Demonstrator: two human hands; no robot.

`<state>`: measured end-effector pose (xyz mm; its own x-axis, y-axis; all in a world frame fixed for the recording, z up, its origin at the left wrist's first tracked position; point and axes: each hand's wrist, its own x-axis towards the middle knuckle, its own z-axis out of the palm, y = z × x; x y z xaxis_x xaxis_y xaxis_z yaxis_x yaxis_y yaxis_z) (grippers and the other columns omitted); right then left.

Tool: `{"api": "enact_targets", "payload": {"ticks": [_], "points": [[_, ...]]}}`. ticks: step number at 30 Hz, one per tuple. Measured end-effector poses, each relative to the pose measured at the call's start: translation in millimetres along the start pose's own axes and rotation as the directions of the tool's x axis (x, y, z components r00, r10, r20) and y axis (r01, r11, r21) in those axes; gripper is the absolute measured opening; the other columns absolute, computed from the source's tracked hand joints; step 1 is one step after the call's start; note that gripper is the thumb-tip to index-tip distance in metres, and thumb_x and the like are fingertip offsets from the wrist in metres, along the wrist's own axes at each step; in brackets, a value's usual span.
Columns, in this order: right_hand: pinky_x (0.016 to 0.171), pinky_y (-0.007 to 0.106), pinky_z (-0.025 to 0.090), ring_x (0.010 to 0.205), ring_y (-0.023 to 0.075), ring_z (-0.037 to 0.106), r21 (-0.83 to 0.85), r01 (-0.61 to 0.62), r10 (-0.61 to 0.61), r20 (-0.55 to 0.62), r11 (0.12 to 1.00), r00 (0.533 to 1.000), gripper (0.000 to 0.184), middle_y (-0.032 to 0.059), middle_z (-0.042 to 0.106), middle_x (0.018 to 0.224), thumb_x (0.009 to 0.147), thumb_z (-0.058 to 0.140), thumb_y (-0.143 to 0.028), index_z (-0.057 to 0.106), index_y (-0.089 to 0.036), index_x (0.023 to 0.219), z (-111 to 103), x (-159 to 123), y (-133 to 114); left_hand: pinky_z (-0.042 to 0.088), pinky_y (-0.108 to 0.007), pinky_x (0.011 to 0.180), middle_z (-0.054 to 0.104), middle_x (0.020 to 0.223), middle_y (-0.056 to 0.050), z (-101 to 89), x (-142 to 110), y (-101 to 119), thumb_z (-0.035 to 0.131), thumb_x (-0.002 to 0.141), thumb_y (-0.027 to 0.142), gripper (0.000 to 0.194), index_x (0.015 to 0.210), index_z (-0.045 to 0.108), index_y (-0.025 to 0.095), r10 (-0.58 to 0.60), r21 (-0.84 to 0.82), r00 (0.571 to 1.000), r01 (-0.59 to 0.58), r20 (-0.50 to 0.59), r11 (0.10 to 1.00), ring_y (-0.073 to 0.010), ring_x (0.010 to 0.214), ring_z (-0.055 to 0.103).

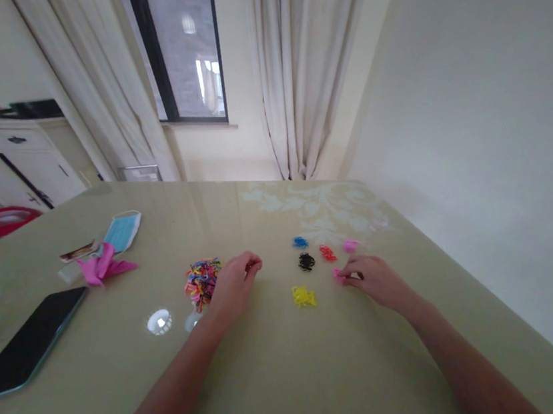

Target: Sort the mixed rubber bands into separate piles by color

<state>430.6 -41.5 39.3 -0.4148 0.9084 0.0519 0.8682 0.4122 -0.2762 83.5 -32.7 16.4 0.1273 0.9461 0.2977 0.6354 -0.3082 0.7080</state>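
A mixed heap of small coloured rubber bands (pixel 202 282) lies on the table, partly covered by my left hand (pixel 235 280). The fingers of that hand are curled into a pinch just right of the heap, and whatever is between them is too small to make out. My right hand (pixel 373 278) pinches at a little pink bunch of rubber bands (pixel 338 276) on the tabletop. Around it sit single-colour piles: blue bands (pixel 300 242), black bands (pixel 306 262), red bands (pixel 327 253), yellow bands (pixel 304 297) and another pink pile (pixel 350 245).
To the left are a black-screened phone (pixel 30 338), a pink folded-paper shape (pixel 105 265) and a blue face mask (pixel 123 232). A round shiny spot (pixel 159 322) shows on the glossy table (pixel 287 373). A white wall (pixel 495 140) borders the table's right side.
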Motion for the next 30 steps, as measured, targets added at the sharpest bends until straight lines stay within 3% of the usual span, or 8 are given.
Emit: {"api": "enact_targets", "payload": {"ticks": [3, 6, 12, 14, 19, 27, 30], "points": [[0.081, 0.035, 0.052, 0.089, 0.0234, 0.072, -0.06, 0.0, -0.001, -0.01, 0.998, 1.0, 0.015, 0.0078, 0.079, 0.098, 0.095, 0.067, -0.02, 0.083, -0.021, 0.096, -4.9, -0.4, -8.3, 0.051, -0.033, 0.075, 0.078, 0.085, -0.004, 2.3, 0.1, 1.7, 0.06, 0.093, 0.032, 0.015, 0.087, 0.069, 0.022, -0.009, -0.108, 1.0, 0.011, 0.015, 0.994, -0.0221, 0.079, 0.071], [0.082, 0.034, 0.05, 0.093, 0.024, 0.072, -0.077, 0.06, -0.063, -0.031, 0.995, 0.998, 0.013, 0.0085, 0.078, 0.102, 0.094, 0.07, -0.017, 0.081, -0.019, 0.099, -14.4, 8.4, -31.5, 0.053, -0.032, 0.077, 0.079, 0.087, -0.004, 3.9, 0.3, 4.0, 0.064, 0.092, 0.036, 0.016, 0.089, 0.072, 0.022, -0.006, -0.227, 0.999, 0.014, 0.035, 0.974, -0.0211, 0.08, 0.071], [0.075, 0.029, 0.046, 0.082, 0.018, 0.07, 0.096, 0.239, -0.23, -0.095, 0.966, 0.969, 0.014, 0.0054, 0.078, 0.093, 0.095, 0.076, -0.028, 0.081, -0.02, 0.105, -15.8, 58.4, -98.0, 0.056, -0.033, 0.081, 0.08, 0.093, -0.006, 3.4, 0.1, 6.9, 0.071, 0.089, 0.042, 0.023, 0.094, 0.076, 0.02, -0.017, -0.423, 0.995, 0.058, 0.099, 0.904, -0.0209, 0.086, 0.073], [0.074, 0.028, 0.045, 0.081, 0.018, 0.07, 0.136, 0.255, -0.249, -0.059, 0.957, 0.967, 0.013, 0.0049, 0.079, 0.089, 0.095, 0.076, -0.029, 0.082, -0.02, 0.102, -10.3, 74.8, -109.8, 0.057, -0.033, 0.08, 0.081, 0.093, -0.006, 3.2, -0.4, 7.3, 0.072, 0.088, 0.044, 0.026, 0.095, 0.076, 0.019, -0.013, -0.471, 0.992, 0.071, 0.126, 0.879, -0.0209, 0.086, 0.074], [0.072, 0.028, 0.042, 0.08, 0.0174, 0.068, 0.135, 0.339, -0.338, -0.026, 0.931, 0.941, 0.012, 0.0037, 0.079, 0.087, 0.098, 0.072, -0.027, 0.082, -0.021, 0.097, -6.0, 86.2, -110.8, 0.058, -0.032, 0.081, 0.081, 0.092, -0.006, 2.6, -3.7, 9.9, 0.075, 0.088, 0.045, 0.027, 0.095, 0.076, 0.019, -0.003, -0.514, 0.992, 0.07, 0.13, 0.855, -0.0201, 0.085, 0.074], [0.068, 0.027, 0.04, 0.071, 0.0141, 0.062, 0.157, 0.358, -0.349, -0.083, 0.92, 0.933, 0.009, 0.0019, 0.075, 0.081, 0.094, 0.072, -0.021, 0.079, -0.018, 0.09, -27.2, 71.1, -117.4, 0.058, -0.033, 0.082, 0.081, 0.092, -0.006, -2.9, -9.9, 24.0, 0.074, 0.089, 0.046, 0.028, 0.095, 0.077, 0.019, -0.019, -0.458, 0.993, 0.069, 0.113, 0.886, -0.0205, 0.084, 0.073], [0.066, 0.025, 0.041, 0.069, 0.0125, 0.061, 0.246, 0.376, -0.352, -0.137, 0.894, 0.926, 0.007, 0.0014, 0.073, 0.08, 0.092, 0.072, -0.017, 0.078, -0.018, 0.089, -39.1, 66.6, -118.4, 0.059, -0.034, 0.083, 0.081, 0.096, -0.007, -5.6, -8.6, 23.4, 0.073, 0.089, 0.047, 0.03, 0.102, 0.076, 0.02, -0.002, -0.444, 0.993, 0.053, 0.115, 0.894, -0.0212, 0.087, 0.074]]}}
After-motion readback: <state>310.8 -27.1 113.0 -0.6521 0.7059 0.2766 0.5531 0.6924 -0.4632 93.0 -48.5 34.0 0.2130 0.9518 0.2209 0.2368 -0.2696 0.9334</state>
